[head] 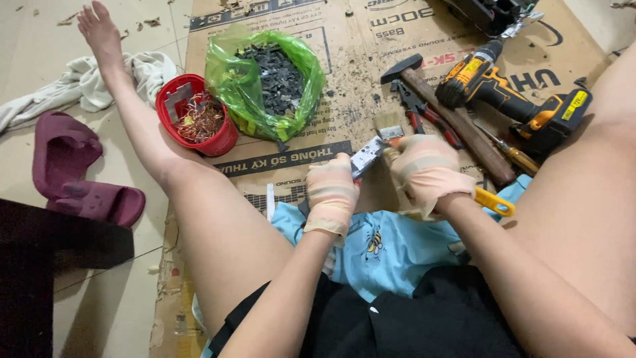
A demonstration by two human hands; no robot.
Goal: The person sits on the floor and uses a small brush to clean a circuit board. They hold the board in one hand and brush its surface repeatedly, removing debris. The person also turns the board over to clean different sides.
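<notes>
Left hand [331, 192], gloved, pinched small grey metal part [366, 158]. Right hand [429, 171], gloved, closed round paintbrush [391, 129] handle, bristles just beyond part. Both over cardboard sheet [331, 129] on floor. Beyond part: hammer [457, 119], pliers [424, 113], cordless drill [510, 93]. Left of part: green bag of dark scraps [265, 83], red tub of copper wire [199, 116]. Judged best: grip part firm, brush away from body, short strokes.

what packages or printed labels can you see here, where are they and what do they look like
Cardboard: flattened brown box spread on the floor under the tools, black printed lettering.
Green bag: clear green plastic, open, left of centre on the cardboard, holding dark scraps.
Red tub: small round plastic tub beside the bag, holding copper wire.
Drill label: yellow patch on the black drill base, far right.
</notes>
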